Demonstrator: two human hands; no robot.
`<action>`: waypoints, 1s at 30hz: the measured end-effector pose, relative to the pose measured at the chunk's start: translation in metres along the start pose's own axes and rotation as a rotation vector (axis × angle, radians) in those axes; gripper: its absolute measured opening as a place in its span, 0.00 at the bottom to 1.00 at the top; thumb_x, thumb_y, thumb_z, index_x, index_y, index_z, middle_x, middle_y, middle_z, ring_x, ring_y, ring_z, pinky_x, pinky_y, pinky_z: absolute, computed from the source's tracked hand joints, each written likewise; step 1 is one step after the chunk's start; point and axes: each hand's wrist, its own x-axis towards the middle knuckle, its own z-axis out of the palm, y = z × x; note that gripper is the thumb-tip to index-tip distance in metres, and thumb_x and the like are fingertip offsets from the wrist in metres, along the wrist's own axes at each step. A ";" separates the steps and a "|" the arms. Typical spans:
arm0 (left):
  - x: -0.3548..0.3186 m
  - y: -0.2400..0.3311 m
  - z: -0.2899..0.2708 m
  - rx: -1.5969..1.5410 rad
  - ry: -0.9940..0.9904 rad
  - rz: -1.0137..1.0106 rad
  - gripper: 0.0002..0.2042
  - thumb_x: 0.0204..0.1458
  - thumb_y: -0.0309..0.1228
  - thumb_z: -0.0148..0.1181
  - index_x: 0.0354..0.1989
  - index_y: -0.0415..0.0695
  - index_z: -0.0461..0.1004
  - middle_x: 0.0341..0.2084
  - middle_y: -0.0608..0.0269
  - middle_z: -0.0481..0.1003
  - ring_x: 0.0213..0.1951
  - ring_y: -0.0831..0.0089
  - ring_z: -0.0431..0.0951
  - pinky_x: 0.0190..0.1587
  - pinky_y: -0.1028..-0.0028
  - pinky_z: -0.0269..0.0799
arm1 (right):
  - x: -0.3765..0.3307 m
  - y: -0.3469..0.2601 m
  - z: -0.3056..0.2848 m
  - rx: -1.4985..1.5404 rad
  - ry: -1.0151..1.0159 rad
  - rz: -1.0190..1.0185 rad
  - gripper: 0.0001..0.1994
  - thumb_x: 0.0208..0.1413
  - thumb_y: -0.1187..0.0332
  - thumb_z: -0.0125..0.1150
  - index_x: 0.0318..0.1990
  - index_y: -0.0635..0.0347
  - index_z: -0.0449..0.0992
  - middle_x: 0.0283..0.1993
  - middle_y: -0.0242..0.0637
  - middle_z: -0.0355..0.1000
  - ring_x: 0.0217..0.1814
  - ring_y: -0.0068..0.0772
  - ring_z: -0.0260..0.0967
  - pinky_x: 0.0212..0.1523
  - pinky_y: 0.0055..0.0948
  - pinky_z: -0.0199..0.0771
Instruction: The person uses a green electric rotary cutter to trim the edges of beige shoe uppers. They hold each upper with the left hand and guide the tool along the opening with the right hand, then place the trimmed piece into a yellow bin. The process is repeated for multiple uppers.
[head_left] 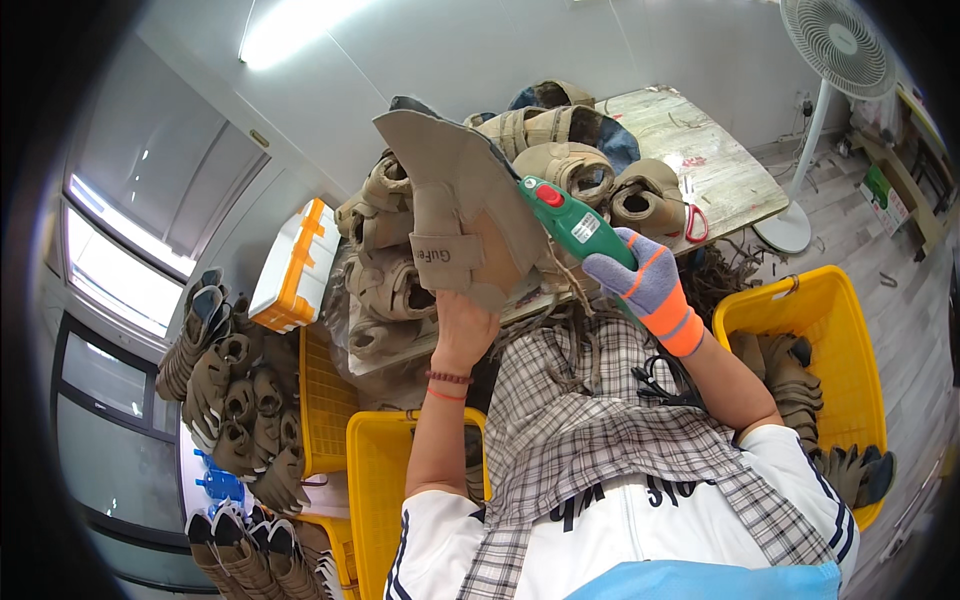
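Observation:
My bare left hand [465, 330] holds up a tan shoe upper [455, 190] with a strap across it. The fingers are hidden inside or behind the upper, whose pointed end tilts up and to the left. My right hand [645, 285], in a grey and orange glove, is wrapped round a green handheld power tool [578, 228] with a red switch. The tool's front end meets the upper's right edge; its tip is hard to make out. A thin strip of trimmed material [570, 275] hangs beside that edge.
More tan uppers [565, 165] are heaped on the worn table [700, 140], with red-handled scissors [697, 223] at its edge. Yellow crates [855, 370] stand either side of me; a black cord [660, 380] lies by my lap. A fan [840, 45] stands back right, a white-orange box [295, 265] left.

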 end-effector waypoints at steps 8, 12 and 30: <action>-0.015 0.010 0.000 -0.039 -0.031 0.069 0.14 0.36 0.25 0.57 0.35 0.39 0.76 0.41 0.46 0.71 0.47 0.44 0.67 0.54 0.50 0.59 | 0.007 -0.002 -0.002 0.146 -0.043 0.053 0.19 0.50 0.61 0.67 0.42 0.66 0.73 0.28 0.26 0.71 0.23 0.10 0.62 0.24 0.13 0.62; -0.023 -0.006 -0.008 0.178 -0.086 0.142 0.16 0.37 0.25 0.56 0.39 0.39 0.75 0.43 0.47 0.71 0.52 0.44 0.65 0.57 0.49 0.56 | 0.015 0.007 -0.014 0.138 0.020 0.009 0.17 0.51 0.61 0.65 0.42 0.65 0.73 0.26 0.25 0.70 0.21 0.11 0.62 0.22 0.14 0.61; 0.214 -0.271 0.060 0.528 -0.402 -0.407 0.16 0.47 0.31 0.54 0.46 0.44 0.73 0.44 0.54 0.73 0.52 0.59 0.68 0.59 0.49 0.52 | 0.018 0.066 -0.112 -0.055 0.426 0.113 0.16 0.52 0.62 0.65 0.42 0.64 0.74 0.23 0.25 0.68 0.21 0.13 0.61 0.22 0.15 0.61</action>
